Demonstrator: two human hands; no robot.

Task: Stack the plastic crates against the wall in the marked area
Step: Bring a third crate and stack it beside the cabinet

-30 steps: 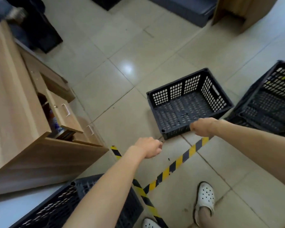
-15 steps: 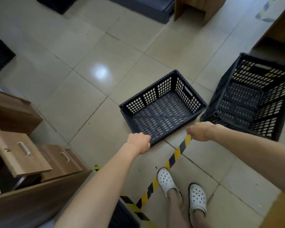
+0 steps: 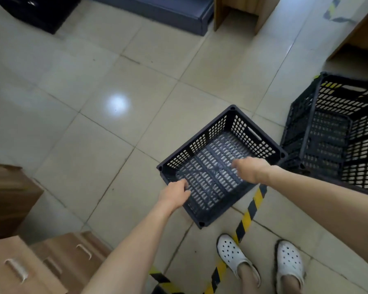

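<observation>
A dark perforated plastic crate stands empty on the tiled floor, its near corner over the yellow-black floor tape. My left hand is closed over the crate's near left rim, fingers curled inside. My right hand lies over the near right rim with fingers reaching into the crate; it is blurred and its grip is unclear. To the right stands a stack of nested dark crates, close beside the single crate.
A wooden drawer cabinet fills the lower left. My feet in white shoes stand just behind the tape. A dark low platform and wooden furniture sit at the far end, more wood at the upper right.
Both hands moved forward onto the crate: the left now grips its near left rim, the right reaches over the near right rim. The view has shifted to the right.
</observation>
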